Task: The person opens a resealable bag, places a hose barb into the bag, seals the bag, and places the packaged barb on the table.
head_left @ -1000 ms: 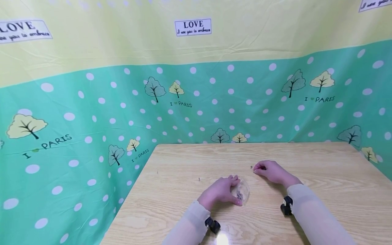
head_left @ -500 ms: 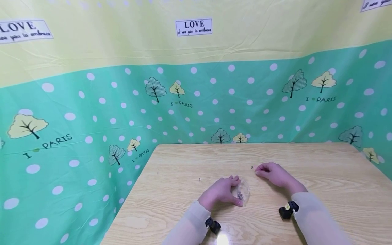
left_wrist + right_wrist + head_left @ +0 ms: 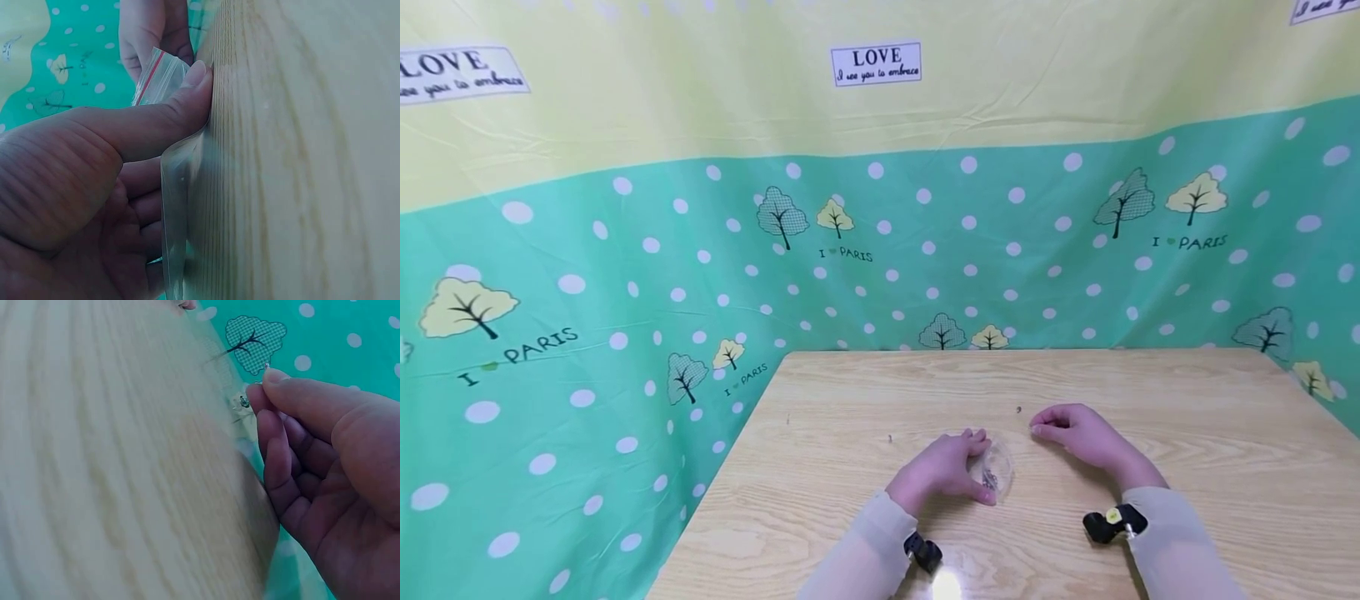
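Observation:
A clear zip bag [image 3: 1002, 468] with small silvery pieces [image 3: 989, 479] inside lies on the table. My left hand [image 3: 942, 469] holds it, thumb on the near side and fingers on the far side. In the left wrist view the thumb presses the bag [image 3: 178, 181], and its red zip line shows beyond. To the right, my right hand [image 3: 1078, 432] pinches a tiny shiny metal piece [image 3: 267, 365] between thumb and forefinger; its kind is too small to tell. Just past those fingertips lies a small dark metal piece [image 3: 1018, 409].
Another tiny piece [image 3: 890, 438] lies left of the bag, and a faint thin one [image 3: 787, 419] farther left. The wooden table [image 3: 1225, 433] ends at a green dotted curtain [image 3: 880, 250] behind. Each wrist wears a black camera [image 3: 1112, 523].
My right hand has drawn slightly right and toward me, away from the dark piece on the table. My left hand stays on the bag.

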The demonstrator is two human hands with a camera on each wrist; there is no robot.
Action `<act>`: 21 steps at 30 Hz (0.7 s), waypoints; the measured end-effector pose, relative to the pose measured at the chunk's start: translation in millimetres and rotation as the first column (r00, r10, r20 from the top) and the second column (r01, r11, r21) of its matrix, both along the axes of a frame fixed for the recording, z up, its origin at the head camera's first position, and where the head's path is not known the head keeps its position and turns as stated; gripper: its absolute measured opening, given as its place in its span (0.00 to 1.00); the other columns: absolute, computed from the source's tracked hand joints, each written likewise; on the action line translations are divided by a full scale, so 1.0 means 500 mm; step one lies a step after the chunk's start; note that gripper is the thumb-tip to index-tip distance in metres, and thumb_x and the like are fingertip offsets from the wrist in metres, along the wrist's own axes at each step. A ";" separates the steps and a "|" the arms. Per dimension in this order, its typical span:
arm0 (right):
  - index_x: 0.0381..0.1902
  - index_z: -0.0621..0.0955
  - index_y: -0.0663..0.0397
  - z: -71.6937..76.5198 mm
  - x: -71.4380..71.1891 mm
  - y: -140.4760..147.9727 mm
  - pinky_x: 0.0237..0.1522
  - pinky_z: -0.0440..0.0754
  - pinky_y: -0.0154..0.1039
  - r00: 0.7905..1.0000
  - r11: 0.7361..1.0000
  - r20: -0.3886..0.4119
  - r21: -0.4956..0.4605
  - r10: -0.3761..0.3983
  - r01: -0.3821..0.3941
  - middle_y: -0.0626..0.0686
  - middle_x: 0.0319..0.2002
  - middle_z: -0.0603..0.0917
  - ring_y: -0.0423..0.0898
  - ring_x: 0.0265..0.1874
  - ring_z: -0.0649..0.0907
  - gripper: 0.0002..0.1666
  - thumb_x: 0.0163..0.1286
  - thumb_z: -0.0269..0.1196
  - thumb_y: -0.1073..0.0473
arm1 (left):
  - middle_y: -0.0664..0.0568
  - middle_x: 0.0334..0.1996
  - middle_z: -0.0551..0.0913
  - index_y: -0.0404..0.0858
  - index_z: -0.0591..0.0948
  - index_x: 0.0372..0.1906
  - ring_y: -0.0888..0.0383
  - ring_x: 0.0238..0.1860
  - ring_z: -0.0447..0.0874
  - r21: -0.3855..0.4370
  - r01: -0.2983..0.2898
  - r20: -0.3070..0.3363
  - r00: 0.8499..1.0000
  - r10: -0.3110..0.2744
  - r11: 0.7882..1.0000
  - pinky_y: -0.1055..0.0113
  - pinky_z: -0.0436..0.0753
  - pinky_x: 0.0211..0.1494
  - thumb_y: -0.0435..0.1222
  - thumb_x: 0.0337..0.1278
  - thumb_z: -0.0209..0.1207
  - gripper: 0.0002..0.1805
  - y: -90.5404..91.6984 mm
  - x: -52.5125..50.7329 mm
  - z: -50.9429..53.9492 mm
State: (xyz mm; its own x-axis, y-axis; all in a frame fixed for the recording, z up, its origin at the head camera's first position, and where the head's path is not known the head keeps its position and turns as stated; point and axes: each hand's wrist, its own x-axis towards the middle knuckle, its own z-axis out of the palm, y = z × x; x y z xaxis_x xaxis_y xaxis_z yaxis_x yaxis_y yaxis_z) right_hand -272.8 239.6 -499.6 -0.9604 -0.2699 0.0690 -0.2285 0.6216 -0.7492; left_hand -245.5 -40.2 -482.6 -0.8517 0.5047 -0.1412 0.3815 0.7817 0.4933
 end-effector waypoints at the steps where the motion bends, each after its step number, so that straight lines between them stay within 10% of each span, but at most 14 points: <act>1: 0.50 0.89 0.54 0.001 0.000 0.001 0.54 0.82 0.50 1.000 1.000 0.002 0.001 0.005 -0.005 0.50 0.48 0.90 0.48 0.49 0.85 0.13 0.77 0.68 0.52 | 0.65 0.81 0.65 0.48 0.74 0.79 0.57 0.83 0.58 -0.001 0.001 0.001 1.000 -0.001 1.000 0.54 0.59 0.85 0.51 0.44 0.83 0.53 0.000 0.000 0.000; 21: 0.47 0.89 0.47 0.055 0.011 -0.046 0.51 0.85 0.41 0.972 0.971 0.008 -0.043 0.236 -0.236 0.45 0.44 0.88 0.48 0.47 0.86 0.08 0.79 0.67 0.51 | 0.63 0.81 0.65 0.47 0.74 0.79 0.55 0.83 0.59 -0.013 0.027 -0.024 0.999 -0.027 1.000 0.54 0.61 0.84 0.52 0.45 0.83 0.52 -0.002 -0.002 -0.002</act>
State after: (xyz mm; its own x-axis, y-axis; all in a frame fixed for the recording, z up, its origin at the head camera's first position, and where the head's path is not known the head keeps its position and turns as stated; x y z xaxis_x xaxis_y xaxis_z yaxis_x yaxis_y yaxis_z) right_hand -267.3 216.5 -472.0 -0.8708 -0.4862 0.0726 -0.3548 0.5195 -0.7773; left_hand -246.5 -41.4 -483.4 -0.8411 0.5257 -0.1271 0.4143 0.7773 0.4735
